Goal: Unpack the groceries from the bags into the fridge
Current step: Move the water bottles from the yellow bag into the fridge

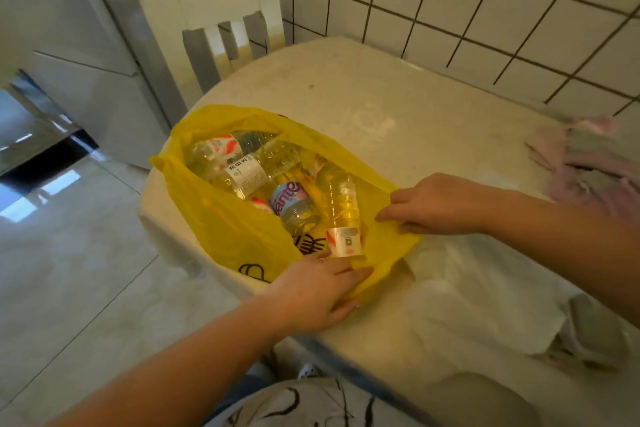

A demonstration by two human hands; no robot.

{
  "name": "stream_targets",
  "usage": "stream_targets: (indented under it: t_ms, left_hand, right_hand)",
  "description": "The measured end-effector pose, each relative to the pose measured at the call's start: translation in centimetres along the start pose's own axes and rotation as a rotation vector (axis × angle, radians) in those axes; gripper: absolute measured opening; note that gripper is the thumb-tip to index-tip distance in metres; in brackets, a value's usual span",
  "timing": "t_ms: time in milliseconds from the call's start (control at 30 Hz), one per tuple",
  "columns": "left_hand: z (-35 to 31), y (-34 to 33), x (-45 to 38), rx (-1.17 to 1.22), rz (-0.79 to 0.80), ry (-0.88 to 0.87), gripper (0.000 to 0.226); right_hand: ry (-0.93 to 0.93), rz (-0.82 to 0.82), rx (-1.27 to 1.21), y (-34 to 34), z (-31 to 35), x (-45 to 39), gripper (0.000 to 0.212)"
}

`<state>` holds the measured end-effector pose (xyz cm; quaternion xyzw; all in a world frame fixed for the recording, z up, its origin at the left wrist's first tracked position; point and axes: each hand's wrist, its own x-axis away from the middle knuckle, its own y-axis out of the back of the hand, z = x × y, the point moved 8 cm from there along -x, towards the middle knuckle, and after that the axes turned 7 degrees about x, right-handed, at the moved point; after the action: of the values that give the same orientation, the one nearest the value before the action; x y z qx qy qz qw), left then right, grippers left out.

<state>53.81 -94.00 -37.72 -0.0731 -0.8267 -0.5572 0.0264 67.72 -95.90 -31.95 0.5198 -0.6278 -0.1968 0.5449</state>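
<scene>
A yellow plastic bag [221, 229] lies open on the pale table [398, 107], its mouth towards me. Inside lie several clear plastic bottles with white and red labels; the nearest bottle [341, 211] points at the bag's mouth. My right hand [436, 204] pinches the bag's right rim and holds it up. At the bag's near rim my left hand [318, 291] grips the yellow plastic, just below the nearest bottle's end. The white fridge [86, 45] stands at the far left with its doors closed.
A white slatted chair [214, 21] stands between the fridge and the table. A white tiled wall runs behind the table. A pinkish cloth [585, 163] lies at the table's right, and crumpled white plastic [485, 305] lies beside the bag. Pale floor tiles spread to the left.
</scene>
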Motion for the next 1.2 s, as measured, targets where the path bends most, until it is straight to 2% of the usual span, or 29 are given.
stream_targets:
  t_ms: [100, 200, 267, 300, 400, 467, 500, 567, 667, 700, 800, 933, 1033, 1200]
  left_hand:
    - [-1.0, -1.7, 0.7, -0.009, 0.041, 0.011, 0.052]
    - [-1.0, -4.2, 1.4, -0.028, 0.174, 0.039, 0.057]
    - [-0.7, -4.4, 1.9, -0.012, 0.160, 0.030, 0.056]
    - [-0.6, -3.7, 2.2, -0.017, 0.075, -0.001, 0.054]
    - [0.7, -1.1, 3.0, -0.111, -0.167, 0.002, 0.054]
    - [2.6, -0.1, 3.1, -0.210, -0.155, 0.090, 0.061]
    - [3.6, 0.1, 3.2, -0.253, -0.110, 0.139, 0.065]
    - [5.5, 0.0, 3.8, -0.304, 0.005, 0.221, 0.072]
    - [7.4, -0.9, 5.2, -0.346, 0.090, 0.237, 0.079]
    - [7.6, -1.1, 5.8, -0.341, 0.100, 0.235, 0.081]
    - [7.9, -2.5, 7.1, -0.260, 0.092, 0.208, 0.091]
    - [8.1, -5.3, 9.0, -0.170, 0.178, 0.294, 0.085]
    - [8.1, -4.4, 9.7, -0.148, 0.075, 0.296, 0.077]
    - [8.6, 1.9, 9.5, -0.137, -0.289, 0.238, 0.057]
  right_hand:
    - [-0.063, 0.137, -0.021, -2.8, 0.2, -0.1, 0.050]
    - [-0.111, 0.196, -0.073, -4.8, 0.8, -0.5, 0.051]
    - [-0.128, 0.203, -0.085, -4.8, 0.9, -0.6, 0.050]
    - [-0.135, 0.164, -0.092, -4.1, 1.0, -0.7, 0.049]
    - [-0.084, -0.219, -0.073, 0.0, 1.5, -1.2, 0.047]
    - [-0.018, -0.364, -0.012, 1.1, 2.9, -1.6, 0.041]
    - [0.015, -0.367, 0.019, 1.0, 3.7, -2.1, 0.040]
    - [0.052, -0.271, 0.013, -0.2, 4.7, -3.1, 0.043]
    - [-0.029, 0.120, -0.010, -3.7, 3.6, -2.9, 0.048]
    - [-0.048, 0.197, -0.013, -4.3, 3.4, -2.5, 0.048]
    - [-0.057, 0.303, -0.059, -5.1, 3.7, -1.7, 0.049]
    - [-0.074, 0.393, -0.082, -5.8, 4.4, -1.7, 0.053]
    - [-0.097, 0.347, -0.076, -3.8, 4.1, -2.6, 0.051]
    - [-0.127, -0.034, -0.106, 4.4, 3.8, -6.8, 0.045]
